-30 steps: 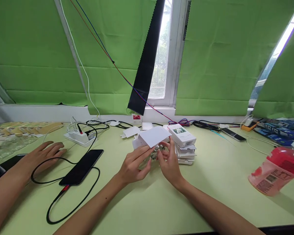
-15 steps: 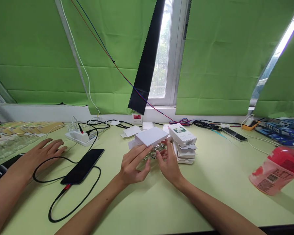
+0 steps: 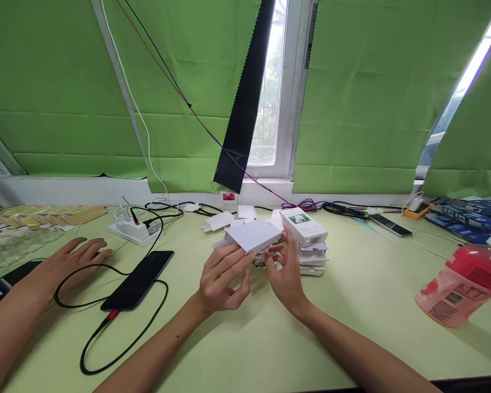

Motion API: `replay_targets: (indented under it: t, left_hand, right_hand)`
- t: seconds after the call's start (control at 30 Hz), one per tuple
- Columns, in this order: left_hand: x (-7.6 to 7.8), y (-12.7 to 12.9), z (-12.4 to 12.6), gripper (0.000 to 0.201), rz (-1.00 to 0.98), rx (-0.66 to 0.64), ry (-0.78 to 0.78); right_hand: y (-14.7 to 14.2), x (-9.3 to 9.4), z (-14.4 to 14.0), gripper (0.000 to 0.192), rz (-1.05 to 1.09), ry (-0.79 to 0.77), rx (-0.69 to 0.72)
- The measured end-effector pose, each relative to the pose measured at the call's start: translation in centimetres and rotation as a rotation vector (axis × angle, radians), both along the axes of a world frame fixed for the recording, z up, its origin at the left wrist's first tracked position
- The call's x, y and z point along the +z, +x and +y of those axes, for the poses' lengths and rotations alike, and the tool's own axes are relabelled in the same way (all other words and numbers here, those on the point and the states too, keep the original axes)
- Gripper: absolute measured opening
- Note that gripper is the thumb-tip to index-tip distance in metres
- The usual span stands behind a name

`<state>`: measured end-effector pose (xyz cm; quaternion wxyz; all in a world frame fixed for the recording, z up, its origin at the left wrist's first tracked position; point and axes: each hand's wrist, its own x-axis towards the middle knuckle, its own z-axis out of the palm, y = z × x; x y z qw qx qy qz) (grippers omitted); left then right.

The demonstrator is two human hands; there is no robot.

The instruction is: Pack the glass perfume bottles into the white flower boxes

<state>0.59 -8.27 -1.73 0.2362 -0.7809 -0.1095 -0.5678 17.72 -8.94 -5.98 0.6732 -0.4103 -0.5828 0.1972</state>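
Note:
My left hand [image 3: 223,278] grips a small white cardboard box [image 3: 253,234] from the left, fingers along its side and thumb apart below. At the box's near right edge, my right hand [image 3: 284,273] has its fingers curled with thumb and index close together. A clear, shiny piece [image 3: 261,258] shows under the box beside the right thumb; most of it is hidden by box and fingers. Just behind the right hand stands a stack of white boxes [image 3: 311,262], topped by a closed box with a plant picture [image 3: 305,226].
Flat white cartons [image 3: 220,220] lie behind the held box. Left are a cabled phone [image 3: 139,281], a power strip [image 3: 135,233], clear plastic packs [image 3: 24,245] and another person's hand [image 3: 79,259]. A red drink bottle [image 3: 460,284] and a second phone [image 3: 390,225] are right.
Less of the clear shiny piece shows beneath the box now. The box has tipped slightly, and my right fingers have shifted a little at its right edge.

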Motion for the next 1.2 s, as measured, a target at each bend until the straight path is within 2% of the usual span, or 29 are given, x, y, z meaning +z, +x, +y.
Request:
replay_targets:
  t: [0.2,0.53,0.8,1.2]
  left_hand:
    - [0.3,0.0,-0.1,0.056,0.021,-0.016,-0.003]
    - [0.8,0.0,-0.3,0.056,0.060,-0.042,0.014]
    - [0.8,0.1,-0.5,0.046,0.081,-0.054,0.012]
    - [0.3,0.0,-0.1,0.060,0.037,-0.019,0.025]
  right_hand:
    - [0.1,0.1,0.0,0.055,-0.050,0.052,-0.034]
    - [0.4,0.0,0.1,0.051,-0.127,0.185,-0.094]
    - [0.7,-0.1,0.4,0.048,-0.185,0.189,-0.137]
    - [1.1,-0.6,0.9,0.056,-0.243,0.138,-0.136]
